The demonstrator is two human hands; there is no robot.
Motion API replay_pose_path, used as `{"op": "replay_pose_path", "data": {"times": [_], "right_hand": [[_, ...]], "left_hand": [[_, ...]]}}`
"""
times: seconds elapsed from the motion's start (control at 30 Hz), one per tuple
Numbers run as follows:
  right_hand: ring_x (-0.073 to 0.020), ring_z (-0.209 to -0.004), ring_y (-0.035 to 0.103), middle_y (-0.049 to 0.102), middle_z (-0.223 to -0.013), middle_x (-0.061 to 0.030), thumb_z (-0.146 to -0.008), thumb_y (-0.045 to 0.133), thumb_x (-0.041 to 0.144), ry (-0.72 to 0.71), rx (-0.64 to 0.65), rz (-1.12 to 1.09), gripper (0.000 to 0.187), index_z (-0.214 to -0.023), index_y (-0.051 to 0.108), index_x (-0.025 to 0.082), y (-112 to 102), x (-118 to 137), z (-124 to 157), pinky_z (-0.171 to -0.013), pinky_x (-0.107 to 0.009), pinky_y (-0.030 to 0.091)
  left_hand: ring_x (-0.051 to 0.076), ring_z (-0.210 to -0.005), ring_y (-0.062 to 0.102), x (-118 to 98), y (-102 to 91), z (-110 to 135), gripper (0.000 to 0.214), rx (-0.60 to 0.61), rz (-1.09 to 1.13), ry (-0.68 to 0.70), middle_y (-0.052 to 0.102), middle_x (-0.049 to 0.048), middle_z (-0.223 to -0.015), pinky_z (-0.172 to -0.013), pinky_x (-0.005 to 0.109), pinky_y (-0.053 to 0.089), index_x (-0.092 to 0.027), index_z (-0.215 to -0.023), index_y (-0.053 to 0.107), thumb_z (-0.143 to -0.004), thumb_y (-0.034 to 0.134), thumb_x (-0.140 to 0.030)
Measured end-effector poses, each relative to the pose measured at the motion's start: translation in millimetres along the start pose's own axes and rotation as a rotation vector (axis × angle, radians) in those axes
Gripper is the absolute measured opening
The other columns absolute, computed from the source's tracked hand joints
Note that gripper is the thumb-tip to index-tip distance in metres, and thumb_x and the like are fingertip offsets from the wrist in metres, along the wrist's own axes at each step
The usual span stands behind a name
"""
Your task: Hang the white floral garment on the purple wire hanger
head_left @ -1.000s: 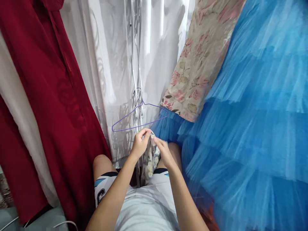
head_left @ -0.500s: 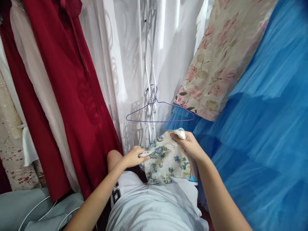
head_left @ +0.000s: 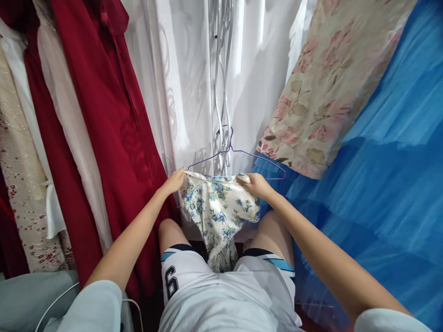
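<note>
A white garment with a blue floral print [head_left: 221,203] hangs stretched between my two hands, its lower end dropping between my knees. My left hand [head_left: 175,180] is closed on its upper left edge. On the other side, my right hand [head_left: 258,185] grips its upper right edge, where the cloth is bunched. Just behind the garment's top edge is a purple wire hanger [head_left: 256,154], hooked on a white metal stand [head_left: 223,87]. The garment overlaps part of the hanger's lower bar. What kind of garment it is, I cannot tell.
Red dresses [head_left: 100,115] and a beige sequined dress [head_left: 31,221] hang at the left. White curtains [head_left: 187,83] cover the back. At the right hang a pink floral dress [head_left: 321,101] and a blue ruffled tulle dress [head_left: 374,198]. Grey cushioning [head_left: 38,295] and a white cable [head_left: 55,302] lie lower left.
Both hands have lifted the floral garment from my lap toward the hanger. My left hand moved up and left, and the cloth is now spread wider and hangs down.
</note>
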State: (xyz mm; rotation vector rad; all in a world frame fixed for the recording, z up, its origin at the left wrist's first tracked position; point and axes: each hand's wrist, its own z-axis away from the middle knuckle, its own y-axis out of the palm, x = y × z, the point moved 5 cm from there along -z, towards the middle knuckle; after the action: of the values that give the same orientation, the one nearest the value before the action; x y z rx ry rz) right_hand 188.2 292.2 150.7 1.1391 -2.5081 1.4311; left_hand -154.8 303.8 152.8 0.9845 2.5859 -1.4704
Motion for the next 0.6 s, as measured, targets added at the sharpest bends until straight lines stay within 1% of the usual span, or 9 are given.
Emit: {"op": "replay_pose_path", "data": {"times": [0.07, 0.17, 0.23, 0.27, 0.37, 0.47, 0.53, 0.6], "right_hand": [[-0.0241, -0.072, 0.067, 0.072, -0.071, -0.0068, -0.084, 0.055, 0.043, 0.022, -0.013, 0.053, 0.034, -0.077, 0.072, 0.014, -0.7, -0.4, 5.2, -0.060, -0.025, 0.040], [-0.0254, -0.077, 0.068, 0.073, -0.073, -0.0096, -0.086, 0.052, 0.038, 0.072, -0.031, 0.137, 0.032, -0.080, 0.072, 0.015, -3.9, 2.0, 15.3, -0.061, -0.025, 0.038], [-0.0259, -0.079, 0.068, 0.073, -0.076, -0.0116, -0.087, 0.052, 0.037, 0.098, -0.029, 0.185, 0.030, -0.080, 0.072, 0.015, -3.6, 6.9, 20.6, -0.062, -0.026, 0.038], [-0.0262, -0.080, 0.068, 0.074, -0.078, -0.0127, -0.087, 0.052, 0.037, 0.109, -0.027, 0.207, 0.030, -0.080, 0.072, 0.016, -2.7, 10.5, 22.7, -0.062, -0.026, 0.037], [-0.0270, -0.080, 0.068, 0.074, -0.083, -0.0151, -0.087, 0.053, 0.040, 0.127, -0.012, 0.255, 0.030, -0.081, 0.071, 0.017, 1.7, 25.8, 27.0, -0.061, -0.028, 0.035], [-0.0276, -0.082, 0.068, 0.074, -0.086, -0.0157, -0.088, 0.053, 0.044, 0.133, 0.013, 0.281, 0.033, -0.081, 0.072, 0.018, 5.0, 42.1, 27.7, -0.061, -0.028, 0.034], [-0.0277, -0.084, 0.068, 0.074, -0.088, -0.0163, -0.088, 0.053, 0.046, 0.144, 0.023, 0.299, 0.035, -0.083, 0.072, 0.018, 5.2, 49.1, 26.5, -0.061, -0.029, 0.034], [-0.0275, -0.084, 0.068, 0.074, -0.090, -0.0168, -0.089, 0.052, 0.047, 0.160, 0.031, 0.319, 0.036, -0.084, 0.072, 0.017, 4.6, 52.2, 25.0, -0.061, -0.029, 0.035]], "left_hand": [[0.022, -0.094, 0.061, 1.1, 10.1, -9.0, 0.028, 0.013, -0.008, -0.032, 0.066, 0.0074, -0.097, -0.085, 0.033, 0.046, -0.019, -0.095, 0.057, -0.097, 0.031, -0.029], [0.022, -0.084, 0.062, 3.8, 23.0, -6.7, 0.022, 0.050, -0.021, -0.079, 0.066, 0.0060, -0.084, -0.078, 0.033, 0.047, -0.019, -0.084, 0.054, -0.094, 0.036, -0.028], [0.022, -0.082, 0.062, 3.8, 23.6, 0.9, 0.022, 0.058, -0.026, -0.084, 0.065, 0.0055, -0.081, -0.077, 0.032, 0.047, -0.020, -0.081, 0.054, -0.093, 0.037, -0.027], [0.022, -0.084, 0.062, 3.0, 20.7, 5.2, 0.022, 0.053, -0.029, -0.077, 0.065, 0.0055, -0.082, -0.078, 0.032, 0.048, -0.020, -0.082, 0.053, -0.093, 0.036, -0.027], [0.023, -0.091, 0.061, -2.9, 0.9, 15.9, 0.021, 0.012, -0.047, -0.036, 0.065, 0.0073, -0.091, -0.084, 0.034, 0.047, -0.020, -0.086, 0.054, -0.093, 0.035, -0.026], [0.025, -0.101, 0.058, -12.6, -28.2, 22.3, 0.021, -0.063, -0.081, 0.014, 0.063, 0.0107, -0.101, -0.093, 0.039, 0.045, -0.020, -0.091, 0.055, -0.092, 0.034, -0.022], [0.026, -0.106, 0.056, -20.7, -47.4, 26.7, 0.022, -0.128, -0.124, 0.078, 0.062, 0.0114, -0.104, -0.097, 0.040, 0.043, -0.019, -0.093, 0.055, -0.092, 0.033, -0.021], [0.026, -0.110, 0.055, -27.4, -61.9, 33.0, 0.024, -0.152, -0.170, 0.153, 0.062, 0.0105, -0.108, -0.099, 0.040, 0.043, -0.020, -0.096, 0.057, -0.093, 0.033, -0.022]]}}
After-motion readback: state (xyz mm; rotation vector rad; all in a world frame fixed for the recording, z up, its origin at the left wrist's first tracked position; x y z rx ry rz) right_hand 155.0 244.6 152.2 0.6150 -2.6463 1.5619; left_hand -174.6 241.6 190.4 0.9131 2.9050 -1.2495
